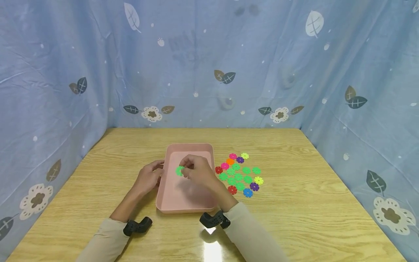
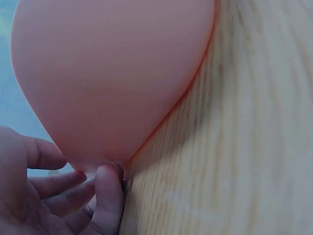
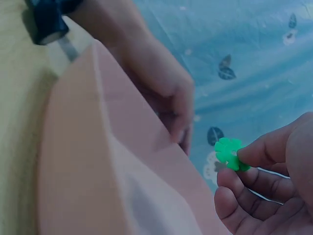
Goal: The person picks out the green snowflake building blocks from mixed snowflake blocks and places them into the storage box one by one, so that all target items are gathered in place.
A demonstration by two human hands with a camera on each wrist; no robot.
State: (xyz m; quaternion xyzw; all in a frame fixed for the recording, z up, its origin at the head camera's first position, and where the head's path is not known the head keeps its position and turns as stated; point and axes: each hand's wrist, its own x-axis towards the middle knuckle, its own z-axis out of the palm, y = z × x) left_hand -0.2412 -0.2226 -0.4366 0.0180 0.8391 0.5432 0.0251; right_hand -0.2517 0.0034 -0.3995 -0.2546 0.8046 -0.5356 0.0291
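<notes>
My right hand (image 1: 199, 171) is over the pink tray (image 1: 170, 202), pinching a green notched plastic disc (image 3: 227, 152) between thumb and fingertips. Shaped like a small flower, the disc shows above the tray floor in the head view. On the tray's left side, my left hand (image 1: 148, 178) rests its fingers against the outer wall. The left wrist view has these fingertips (image 2: 108, 183) right at the wall, close over the tabletop. A shadow falls on the tray floor under the right hand.
Right of the tray, several loose notched discs (image 1: 238, 177) lie on the wooden table (image 1: 294, 203), many green, others red, pink, orange, purple, yellow and blue. A blue patterned curtain (image 1: 196, 54) surrounds the table at the back and sides.
</notes>
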